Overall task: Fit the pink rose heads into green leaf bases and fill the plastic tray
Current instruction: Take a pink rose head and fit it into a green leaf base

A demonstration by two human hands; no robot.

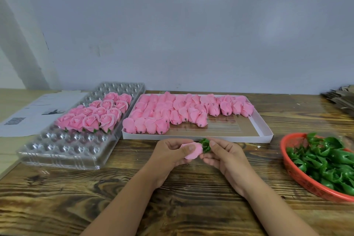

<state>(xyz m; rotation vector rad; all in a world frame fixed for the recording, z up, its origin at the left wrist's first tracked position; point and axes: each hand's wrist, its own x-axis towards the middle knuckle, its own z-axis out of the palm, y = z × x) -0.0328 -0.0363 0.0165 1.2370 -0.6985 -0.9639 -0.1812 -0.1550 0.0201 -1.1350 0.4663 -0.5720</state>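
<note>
I see the left hand curled round a pink rose head, the right hand pinching a green leaf base against its tip — both just in front of the white box. The plastic tray, left, is partly filled.

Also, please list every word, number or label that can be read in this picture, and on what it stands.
None can be read.
Paper sheet left of the plastic tray: dark printed blocks and faint lines, too blurred to read.
Tray, white box and red basket: no text visible.
</note>
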